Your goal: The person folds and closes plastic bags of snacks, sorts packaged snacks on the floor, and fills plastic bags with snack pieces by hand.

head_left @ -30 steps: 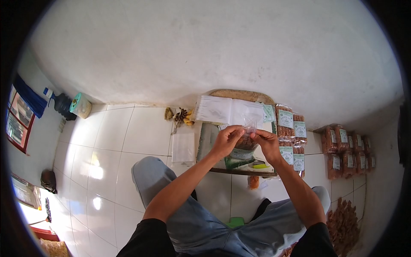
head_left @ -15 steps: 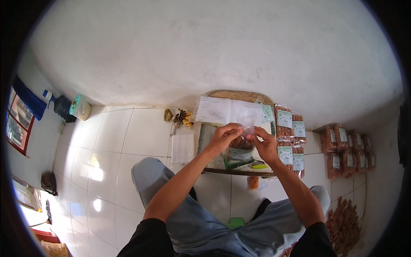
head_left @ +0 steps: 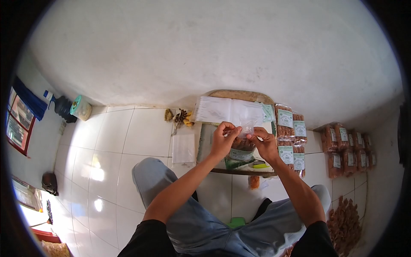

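A clear plastic bag (head_left: pixel 241 154) of brown snack pieces, with a pale green label, stands on the low table in front of me. My left hand (head_left: pixel 223 139) pinches the left side of its gathered top, thumb and forefinger pressed together. On the other side, my right hand (head_left: pixel 264 143) is closed on the same loose plastic. The fingers of both hands nearly meet above the contents. Just behind them lies a stack of flat clear bags (head_left: pixel 214 109), with green printed labels (head_left: pixel 268 112) at its right end. A yellow-green tool (head_left: pixel 260 164) rests near the table's front edge.
Labelled filled packs (head_left: pixel 285 118) stand along the table's right side, and more packs (head_left: pixel 341 135) by the wall. Loose brown pieces (head_left: pixel 343 222) are heaped on the floor at right. Bananas (head_left: pixel 187 119) and flat plastic sheets (head_left: pixel 183 148) lie to the left.
My left fingers have shifted slightly at the bag's top. Both hands keep their grip, and the bag remains in the same place.
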Available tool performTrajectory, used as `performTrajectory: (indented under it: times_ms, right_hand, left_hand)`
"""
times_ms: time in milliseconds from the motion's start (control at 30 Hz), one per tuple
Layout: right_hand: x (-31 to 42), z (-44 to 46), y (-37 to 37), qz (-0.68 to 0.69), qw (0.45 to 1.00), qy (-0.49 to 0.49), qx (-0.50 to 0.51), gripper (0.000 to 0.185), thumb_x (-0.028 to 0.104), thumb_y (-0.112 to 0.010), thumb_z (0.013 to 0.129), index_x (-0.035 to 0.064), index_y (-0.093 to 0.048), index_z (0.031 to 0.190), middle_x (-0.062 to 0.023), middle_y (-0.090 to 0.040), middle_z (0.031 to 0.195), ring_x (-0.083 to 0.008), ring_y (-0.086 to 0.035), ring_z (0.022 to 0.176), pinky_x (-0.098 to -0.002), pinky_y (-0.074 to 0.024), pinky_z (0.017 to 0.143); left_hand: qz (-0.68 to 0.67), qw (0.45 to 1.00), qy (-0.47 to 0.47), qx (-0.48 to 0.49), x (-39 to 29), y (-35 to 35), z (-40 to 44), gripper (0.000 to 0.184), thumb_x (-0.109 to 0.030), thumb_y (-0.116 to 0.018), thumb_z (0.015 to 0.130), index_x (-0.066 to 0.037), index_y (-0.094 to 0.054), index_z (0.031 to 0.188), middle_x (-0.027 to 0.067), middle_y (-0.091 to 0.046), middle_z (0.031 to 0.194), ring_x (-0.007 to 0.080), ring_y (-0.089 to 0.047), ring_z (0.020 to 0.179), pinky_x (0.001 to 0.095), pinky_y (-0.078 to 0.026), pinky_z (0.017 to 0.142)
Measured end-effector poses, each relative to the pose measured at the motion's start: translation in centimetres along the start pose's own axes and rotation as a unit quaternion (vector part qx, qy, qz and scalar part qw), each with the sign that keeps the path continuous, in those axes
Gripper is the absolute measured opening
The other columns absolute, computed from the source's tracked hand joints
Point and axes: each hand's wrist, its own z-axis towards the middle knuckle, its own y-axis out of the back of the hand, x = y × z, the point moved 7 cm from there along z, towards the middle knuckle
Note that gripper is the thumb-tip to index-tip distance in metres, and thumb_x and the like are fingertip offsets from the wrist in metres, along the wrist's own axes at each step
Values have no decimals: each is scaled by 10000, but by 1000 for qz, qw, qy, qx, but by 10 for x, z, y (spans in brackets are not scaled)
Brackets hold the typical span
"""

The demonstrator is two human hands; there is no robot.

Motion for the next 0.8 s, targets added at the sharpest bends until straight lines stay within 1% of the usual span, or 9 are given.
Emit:
performTrajectory:
  times_ms: [100, 167, 333, 367, 400, 567, 700, 767, 800]
  right_hand:
    - [2, -1, -1, 1, 1000, -9, -9, 131, 129, -727, 863, 58, -730, 974, -80, -656, 1060, -134, -621, 905, -263, -487, 775]
    - [1, -1, 0, -12, 1000, -8, -16, 132, 135, -731, 858, 59, -732, 966, -85, -655, 1054, -141, -625, 895, -265, -487, 769]
    - [-4, 0, 3, -45, 998, -37, -26, 139, 148, -740, 842, 56, -737, 946, -94, -652, 1013, -164, -605, 948, -291, -485, 789]
    - [5, 0, 4, -61, 997, 16, -43, 126, 143, -739, 837, 57, -738, 930, -85, -650, 979, -175, -583, 966, -301, -474, 802]
    - [13, 0, 5, -76, 993, 69, -59, 114, 138, -738, 833, 57, -740, 913, -75, -647, 944, -185, -561, 984, -312, -462, 816]
    - [18, 2, 4, -87, 994, 56, -30, 74, 127, -739, 825, 60, -740, 856, -36, -608, 820, -195, -513, 923, -316, -424, 815]
    - [19, 1, 4, -71, 993, 81, -49, 68, 128, -741, 823, 62, -741, 840, -29, -591, 779, -195, -506, 883, -313, -417, 807]
    - [18, 2, 5, -74, 993, 75, -50, 69, 127, -743, 821, 62, -742, 844, -30, -591, 781, -194, -509, 885, -311, -419, 809]
    - [18, 2, 6, -78, 993, 71, -51, 70, 126, -745, 820, 61, -742, 848, -31, -591, 783, -193, -512, 888, -310, -421, 810]
  left_hand:
    - [171, 978, -112, -32, -15, 5, -5, 152, -147, -725, 868, -12, -661, 893, 18, -649, 807, 94, -578, 768, 260, -476, 689]
    - [296, 920, -255, -27, -32, -1, -11, 157, -142, -725, 843, -5, -686, 907, 87, -680, 867, 201, -636, 833, 314, -490, 743]
    - [364, 860, -357, 15, -42, -11, -23, 169, -133, -721, 819, -30, -709, 952, 96, -690, 981, 277, -631, 945, 384, -478, 829]
    - [375, 848, -373, 27, -46, -14, -26, 193, -136, -720, 814, -42, -716, 983, 88, -689, 1022, 278, -623, 987, 400, -465, 861]
    - [376, 848, -373, 28, -48, -13, -26, 193, -136, -720, 814, -42, -716, 983, 88, -689, 1022, 278, -623, 987, 400, -465, 861]
    - [477, 798, -366, 39, -60, -20, -29, 255, -154, -716, 812, -65, -719, 1051, 74, -659, 1054, 257, -597, 1027, 396, -428, 913]
    - [486, 817, -308, 45, -41, -12, -21, 246, -166, -705, 837, -65, -715, 1061, 90, -649, 1053, 253, -587, 1041, 379, -430, 919]
    - [295, 933, -201, 42, -24, 2, -7, 222, -175, -681, 875, -59, -708, 1062, 96, -644, 1076, 235, -582, 1049, 359, -431, 922]
    - [295, 933, -200, 43, -29, 1, -6, 222, -175, -681, 875, -59, -708, 1062, 96, -644, 1076, 235, -582, 1049, 359, -431, 922]
